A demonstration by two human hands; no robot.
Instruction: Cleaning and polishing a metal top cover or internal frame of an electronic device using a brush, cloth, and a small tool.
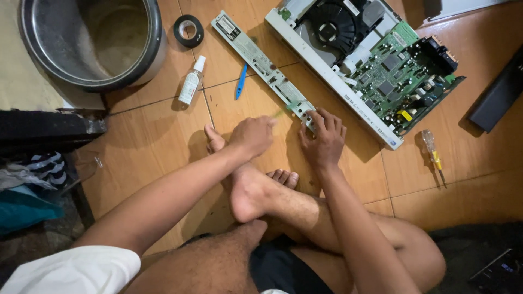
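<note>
I sit cross-legged on a tiled floor. My right hand presses down on the near end of a long narrow front-panel circuit strip lying on the tiles. My left hand is closed around a small greenish brush-like tool whose blurred tip reaches the same end of the strip. Beyond the strip lies an opened disc player chassis with a green circuit board and a black disc drive.
A blue pen-like tool, a small white spray bottle and a roll of black tape lie left of the strip. A large metal pot stands top left. A yellow-handled screwdriver lies right. A dark cover is far right.
</note>
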